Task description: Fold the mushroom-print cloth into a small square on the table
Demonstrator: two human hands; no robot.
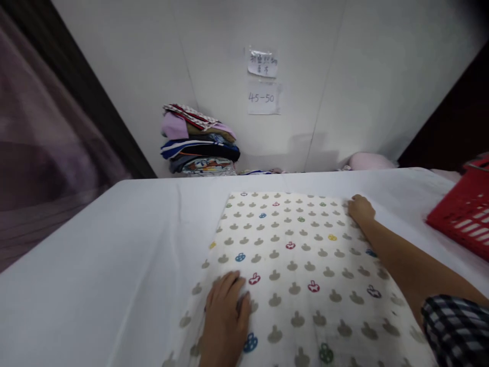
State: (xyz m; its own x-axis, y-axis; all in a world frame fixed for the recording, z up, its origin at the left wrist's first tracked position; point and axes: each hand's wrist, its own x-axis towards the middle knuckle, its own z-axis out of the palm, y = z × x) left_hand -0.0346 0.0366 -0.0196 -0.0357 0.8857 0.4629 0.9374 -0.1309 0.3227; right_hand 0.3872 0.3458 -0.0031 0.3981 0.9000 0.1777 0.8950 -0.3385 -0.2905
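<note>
On the left stretch of the white table (114, 265) is bare sheet, with a stack of folded clothes (198, 145) beyond its far edge. Next comes the left hand (227, 308), palm down on the patterned cloth (275, 267) near its left side, its grip loose, fingers slightly bent, clasping nothing visible. The cloth spreads flat between both hands. At its far right corner the right hand (361, 209) curls; whether that grip pinches fabric, I cannot tell. Rightmost sits a red basket (464, 216).

Soft light, faint shadows on the wall (301, 97), glare on the upper sign (263, 64), blurry left edge
</note>
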